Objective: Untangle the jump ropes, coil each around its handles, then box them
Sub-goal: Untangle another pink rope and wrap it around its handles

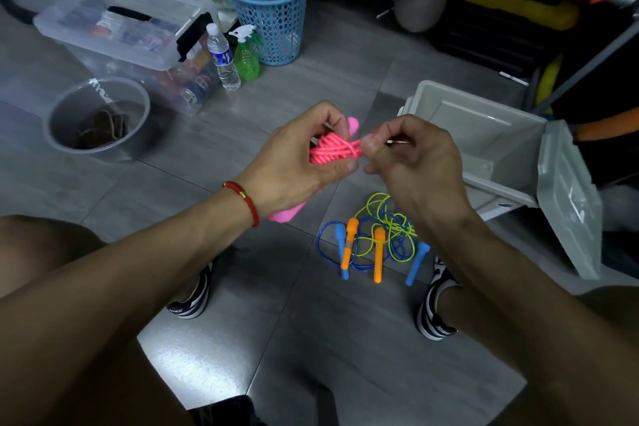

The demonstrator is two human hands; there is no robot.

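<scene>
Pink rope (pixel 332 149) coiled round handles, gripped by both hands.

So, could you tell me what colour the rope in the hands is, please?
Pink rope, clearest in the head view.

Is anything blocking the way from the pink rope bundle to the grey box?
Nothing visible does. Both hands hold the pink rope above the floor, and the grey box sits just to its right with its lid swung open. The other ropes lie lower, off that path.

Grey tile floor (pixel 214 339) — tangled blue-green ropes (pixel 377 239), grey box (pixel 484 149), blue basket (pixel 273 7).
</scene>
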